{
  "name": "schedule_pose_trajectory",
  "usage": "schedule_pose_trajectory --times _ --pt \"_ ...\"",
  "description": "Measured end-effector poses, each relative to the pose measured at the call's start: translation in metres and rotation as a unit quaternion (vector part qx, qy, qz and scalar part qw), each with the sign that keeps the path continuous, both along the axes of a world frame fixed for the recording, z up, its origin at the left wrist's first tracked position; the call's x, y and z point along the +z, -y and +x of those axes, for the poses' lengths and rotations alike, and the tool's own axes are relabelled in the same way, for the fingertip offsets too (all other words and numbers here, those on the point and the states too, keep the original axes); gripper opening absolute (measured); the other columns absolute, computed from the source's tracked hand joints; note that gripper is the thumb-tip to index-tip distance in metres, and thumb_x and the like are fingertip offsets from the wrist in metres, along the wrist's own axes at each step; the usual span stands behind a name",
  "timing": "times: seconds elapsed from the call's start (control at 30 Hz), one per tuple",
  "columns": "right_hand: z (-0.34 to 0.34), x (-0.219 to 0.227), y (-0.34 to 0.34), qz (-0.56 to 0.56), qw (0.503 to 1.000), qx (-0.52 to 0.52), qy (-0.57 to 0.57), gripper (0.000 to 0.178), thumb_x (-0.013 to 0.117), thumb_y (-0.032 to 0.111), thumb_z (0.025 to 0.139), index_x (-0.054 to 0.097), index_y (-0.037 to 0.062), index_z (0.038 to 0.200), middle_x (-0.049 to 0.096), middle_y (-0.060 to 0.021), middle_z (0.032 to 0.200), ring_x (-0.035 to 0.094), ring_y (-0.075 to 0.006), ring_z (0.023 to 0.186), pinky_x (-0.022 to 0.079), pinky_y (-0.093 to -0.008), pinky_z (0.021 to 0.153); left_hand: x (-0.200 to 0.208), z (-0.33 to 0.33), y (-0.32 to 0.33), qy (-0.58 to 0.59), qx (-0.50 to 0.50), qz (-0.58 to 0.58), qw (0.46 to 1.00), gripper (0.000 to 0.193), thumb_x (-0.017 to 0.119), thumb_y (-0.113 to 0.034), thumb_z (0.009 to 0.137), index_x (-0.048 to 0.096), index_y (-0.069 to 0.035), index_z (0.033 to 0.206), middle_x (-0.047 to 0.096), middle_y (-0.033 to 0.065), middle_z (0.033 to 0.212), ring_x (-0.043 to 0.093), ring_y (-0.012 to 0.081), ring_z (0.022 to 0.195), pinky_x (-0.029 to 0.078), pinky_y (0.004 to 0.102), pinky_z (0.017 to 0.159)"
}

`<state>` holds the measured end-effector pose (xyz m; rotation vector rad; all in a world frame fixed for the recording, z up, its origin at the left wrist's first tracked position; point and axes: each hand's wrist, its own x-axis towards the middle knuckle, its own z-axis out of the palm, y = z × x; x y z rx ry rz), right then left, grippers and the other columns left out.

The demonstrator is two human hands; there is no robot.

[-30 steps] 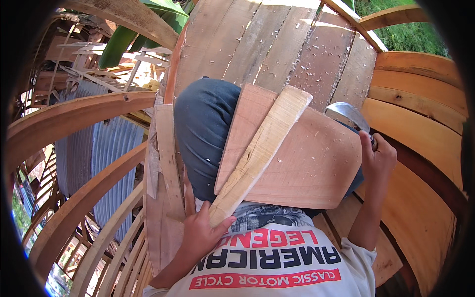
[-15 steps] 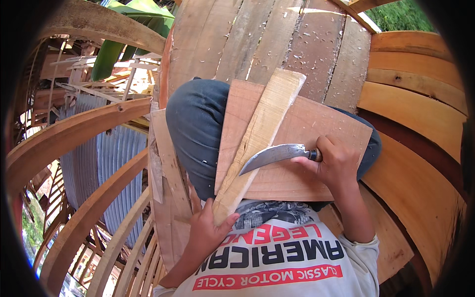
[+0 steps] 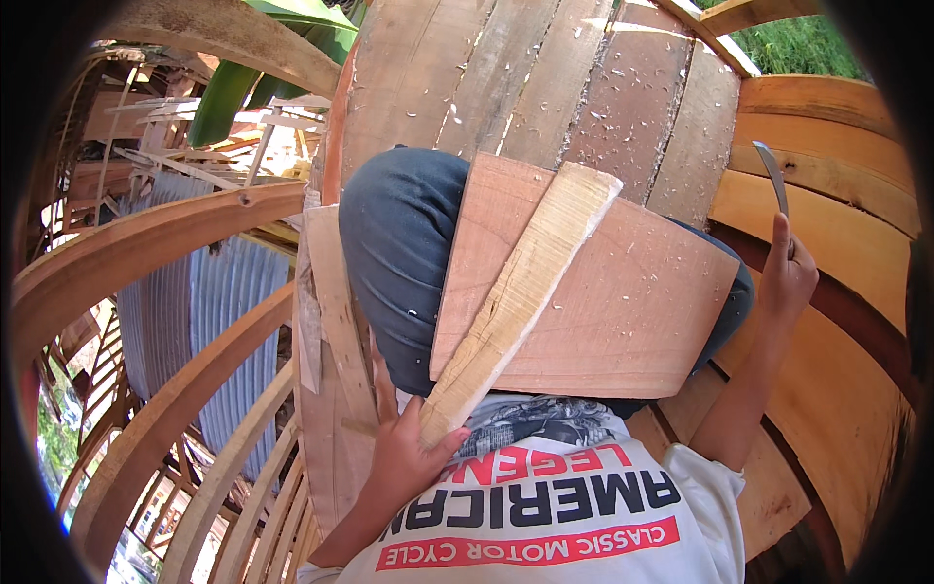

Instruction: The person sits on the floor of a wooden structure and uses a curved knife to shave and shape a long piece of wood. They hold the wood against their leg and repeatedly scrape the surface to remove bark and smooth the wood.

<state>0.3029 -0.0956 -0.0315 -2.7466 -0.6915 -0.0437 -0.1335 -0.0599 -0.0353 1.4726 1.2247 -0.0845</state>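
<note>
The left hand (image 3: pixel 413 453), at the lower centre of the frame, is grasping the near end of a pale wooden bar (image 3: pixel 525 302), with its thumb lying on the right side and its fingers curling round the left. The bar is slanting from that hand up to the centre right, its wider far end projecting past the upper edge of a flat reddish board (image 3: pixel 623 311) beneath it. The right hand (image 3: pixel 790 277), at the right of the frame, is clenching the handle of a curved knife (image 3: pixel 774 175), thumb pointing upward; the handle is mostly hiding within the fist. The blade is standing up above the fist, narrow to the view and well apart from the bar.

The board is resting across the person's legs in dark trousers (image 3: pixel 401 253), which are showing on both sides of it. A pale printed shirt (image 3: pixel 545 496) is filling the lower centre. Floor planks (image 3: pixel 516 83) are extending across the upper centre, bearing scattered light shavings. Curved wooden ribs (image 3: pixel 156 238) are crossing the left side, with corrugated sheeting (image 3: pixel 238 331) showing between them. Wide side planks (image 3: pixel 827 234) are lining the right, and a green leaf (image 3: pixel 226 97) is hanging at upper left.
</note>
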Motion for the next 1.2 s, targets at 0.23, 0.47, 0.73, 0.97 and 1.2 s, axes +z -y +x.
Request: schedule_pose_trajectory --times 0.23,0.47,0.73,0.97,1.2 --pt "-0.114 -0.001 0.009 -0.020 0.920 0.364 -0.140 0.045 0.077 0.042 0.075 0.055 0.0038 0.065 0.052 -0.0073 0.054 0.051 -0.0246 0.044 0.040 -0.0339 0.044 -0.009 0.015 -0.006 0.041 0.025 -0.052 0.997 0.051 0.069 -0.036 0.085 0.055 0.006 0.110 0.067 0.0194 0.084 0.068 0.0297 0.079 0.051 0.0360 0.072" --pt "-0.140 -0.009 -0.001 -0.044 0.913 0.394 -0.101 0.047 0.073 0.047 0.077 0.053 0.0070 0.063 0.051 -0.0088 0.052 0.054 -0.0252 0.042 0.041 -0.0350 0.040 -0.011 0.009 -0.010 0.056 0.016 -0.057 0.997 0.050 0.068 -0.034 0.085 0.056 0.006 0.112 0.068 0.0159 0.085 0.068 0.0235 0.077 0.051 0.0335 0.073" --pt "-0.128 -0.005 -0.001 -0.061 0.897 0.429 -0.089 0.052 0.073 0.053 0.074 0.053 0.0071 0.060 0.051 -0.0077 0.049 0.054 -0.0249 0.041 0.040 -0.0338 0.039 -0.013 0.007 -0.008 0.050 0.023 -0.070 0.996 0.051 0.068 -0.035 0.085 0.056 0.006 0.111 0.068 0.0173 0.085 0.068 0.0242 0.078 0.051 0.0339 0.073" --pt "-0.125 -0.019 -0.008 -0.036 0.898 0.430 -0.086 0.053 0.074 0.056 0.068 0.053 0.0081 0.062 0.049 -0.0061 0.055 0.054 -0.0227 0.047 0.040 -0.0337 0.042 -0.009 0.011 -0.010 0.045 0.013 -0.050 0.998 0.047 0.068 -0.034 0.086 0.056 0.006 0.108 0.066 0.0156 0.080 0.067 0.0223 0.075 0.050 0.0331 0.070" --pt "-0.106 -0.026 -0.013 -0.027 0.908 0.417 -0.020 0.057 0.073 0.060 0.068 0.052 0.0085 0.059 0.049 -0.0072 0.052 0.054 -0.0238 0.045 0.040 -0.0343 0.041 -0.006 0.019 -0.015 0.034 0.028 -0.077 0.996 0.043 0.067 -0.033 0.087 0.058 0.005 0.103 0.064 0.0140 0.074 0.065 0.0203 0.068 0.049 0.0327 0.064"
